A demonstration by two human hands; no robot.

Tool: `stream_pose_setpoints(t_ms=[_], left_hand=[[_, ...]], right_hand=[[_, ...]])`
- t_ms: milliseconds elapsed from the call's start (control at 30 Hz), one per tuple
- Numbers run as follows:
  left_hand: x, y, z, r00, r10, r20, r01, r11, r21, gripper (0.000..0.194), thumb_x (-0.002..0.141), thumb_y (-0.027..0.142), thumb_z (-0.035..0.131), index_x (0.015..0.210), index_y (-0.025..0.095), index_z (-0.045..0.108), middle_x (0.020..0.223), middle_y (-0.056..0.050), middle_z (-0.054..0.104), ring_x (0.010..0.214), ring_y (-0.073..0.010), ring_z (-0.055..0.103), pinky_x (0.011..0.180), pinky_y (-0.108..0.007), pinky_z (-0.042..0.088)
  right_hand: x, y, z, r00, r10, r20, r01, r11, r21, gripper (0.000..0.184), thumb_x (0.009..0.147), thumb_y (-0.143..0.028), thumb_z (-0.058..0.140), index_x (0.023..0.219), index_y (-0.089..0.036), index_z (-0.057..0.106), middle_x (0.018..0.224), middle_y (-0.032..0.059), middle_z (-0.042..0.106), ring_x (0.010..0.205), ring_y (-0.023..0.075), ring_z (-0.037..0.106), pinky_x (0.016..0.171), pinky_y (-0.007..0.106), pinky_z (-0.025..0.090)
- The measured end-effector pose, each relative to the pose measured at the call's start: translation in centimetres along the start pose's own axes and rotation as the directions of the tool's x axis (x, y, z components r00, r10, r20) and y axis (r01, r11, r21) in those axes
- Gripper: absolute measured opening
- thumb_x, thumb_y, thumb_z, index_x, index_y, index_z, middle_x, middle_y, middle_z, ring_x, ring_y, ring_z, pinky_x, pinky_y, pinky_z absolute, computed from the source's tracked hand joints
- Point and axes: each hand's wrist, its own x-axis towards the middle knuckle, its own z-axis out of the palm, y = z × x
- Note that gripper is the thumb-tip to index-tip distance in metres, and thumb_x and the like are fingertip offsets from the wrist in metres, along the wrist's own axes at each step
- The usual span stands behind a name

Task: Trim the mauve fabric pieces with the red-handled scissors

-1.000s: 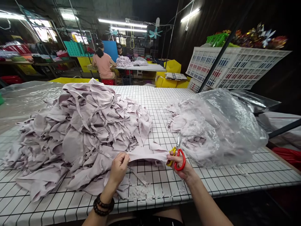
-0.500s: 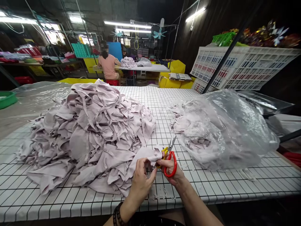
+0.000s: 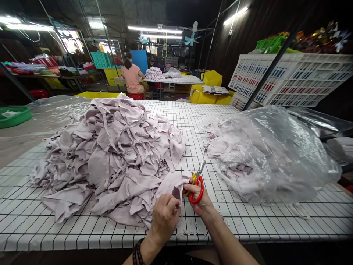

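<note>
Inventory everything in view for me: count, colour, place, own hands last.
Garment piece: one, pale mauve, front centre
Scissors: one pair, red and yellow handles, front centre
Cloth pile: one, pale mauve, left
Plastic bag: one, clear, mauve contents, right
Scraps: many, pale, front edge
Grid-patterned table cover: one, white and black, foreground
Basin: one, green, far left
Crates: at least two, white, right
Basket: one, green, atop crates
Containers: several, yellow, background
Co-worker: at least one, salmon-clad, background
Fan: at least one, teal, background
Tube lights: several, white, overhead
Bead bracelet: at least one, dark, bottom centre
Left hand: one, front centre, gripping garment piece
Right hand: one, front centre, holding scissors and garment piece
</note>
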Motion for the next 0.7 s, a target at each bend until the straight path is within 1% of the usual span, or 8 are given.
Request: stream_pose_setpoints(t_ms=[100,167,233,300,433,533,633,700], left_hand=[[-0.4,0.2,0.2,0.978,-0.182,0.103,0.203,0.942,-0.266,0.014,0.079,0.032,0.063,0.084,0.02,0.057,0.081,-0.004,0.057,0.073,-0.0178,0.053,0.068,-0.029,0.043],[-0.4,0.0,0.5,0.915,-0.344,0.213,0.404,0.79,-0.461,0.025,0.085,0.041,0.055,0.096,0.019,0.056,0.073,-0.001,0.054,0.061,-0.0143,0.048,0.059,-0.025,0.041],[-0.1,-0.1,0.7,0.856,-0.394,0.335,0.517,0.634,-0.575,0.035,0.09,0.047,0.045,0.107,0.017,0.055,0.065,0.002,0.051,0.054,-0.0127,0.044,0.054,-0.024,0.037],[0.4,-0.2,0.7,0.854,-0.361,0.375,0.52,0.595,-0.613,0.04,0.09,0.048,0.045,0.11,0.016,0.056,0.068,0.0,0.054,0.057,-0.0132,0.045,0.056,-0.024,0.037],[1.7,0.2,0.3,0.916,-0.317,0.247,0.401,0.746,-0.532,0.035,0.088,0.043,0.053,0.111,0.018,0.058,0.092,-0.005,0.059,0.074,-0.0156,0.05,0.071,-0.027,0.041],[2.0,0.1,0.2,0.932,-0.281,0.231,0.36,0.803,-0.475,0.027,0.086,0.042,0.056,0.094,0.017,0.062,0.089,-0.004,0.056,0.074,-0.0145,0.049,0.07,-0.027,0.04],[1.8,-0.3,0.9,0.905,-0.297,0.304,0.422,0.709,-0.565,0.03,0.085,0.044,0.057,0.076,0.016,0.056,0.075,-0.001,0.054,0.063,-0.011,0.045,0.06,-0.023,0.036],[1.5,-0.6,1.3,0.858,-0.322,0.401,0.514,0.541,-0.665,0.033,0.084,0.048,0.057,0.077,0.016,0.051,0.071,0.001,0.055,0.052,-0.0072,0.039,0.05,-0.02,0.03]], right_hand=[[-0.1,-0.1,0.1,0.999,0.032,-0.012,-0.032,0.999,0.019,0.026,0.059,-0.012,0.075,0.076,-0.019,0.056,0.066,-0.0049,0.059,0.058,0.0104,0.055,0.06,0.023,0.045],[-0.3,-0.2,0.3,0.999,0.051,-0.014,-0.05,0.998,0.023,0.027,0.057,-0.012,0.076,0.074,-0.019,0.056,0.066,-0.005,0.059,0.057,0.0105,0.056,0.06,0.024,0.045],[-0.6,-0.4,0.4,0.997,0.071,-0.017,-0.071,0.997,0.019,0.028,0.055,-0.011,0.077,0.072,-0.019,0.056,0.064,-0.0048,0.059,0.056,0.0107,0.056,0.058,0.024,0.045],[-0.8,-0.7,0.6,0.996,0.088,-0.023,-0.088,0.996,0.01,0.027,0.055,-0.011,0.076,0.071,-0.019,0.055,0.062,-0.0046,0.059,0.054,0.0107,0.055,0.056,0.023,0.045],[-1.3,-0.9,0.6,0.995,0.091,-0.036,-0.092,0.996,-0.013,0.026,0.056,-0.01,0.075,0.072,-0.019,0.055,0.063,-0.0047,0.058,0.054,0.0095,0.054,0.055,0.022,0.044],[-1.6,-0.8,0.7,0.996,0.088,-0.035,-0.09,0.995,-0.05,0.026,0.057,-0.011,0.074,0.074,-0.018,0.055,0.065,-0.0044,0.058,0.054,0.0092,0.053,0.055,0.022,0.044],[-1.6,-0.9,0.8,0.998,0.058,-0.034,-0.062,0.992,-0.113,0.025,0.058,-0.012,0.074,0.073,-0.018,0.054,0.062,-0.0053,0.056,0.052,0.0092,0.051,0.053,0.023,0.043],[-1.6,-1.2,0.5,0.999,0.02,-0.049,-0.028,0.985,-0.172,0.026,0.058,-0.011,0.075,0.071,-0.019,0.053,0.06,-0.0061,0.054,0.05,0.0089,0.049,0.05,0.022,0.04]])
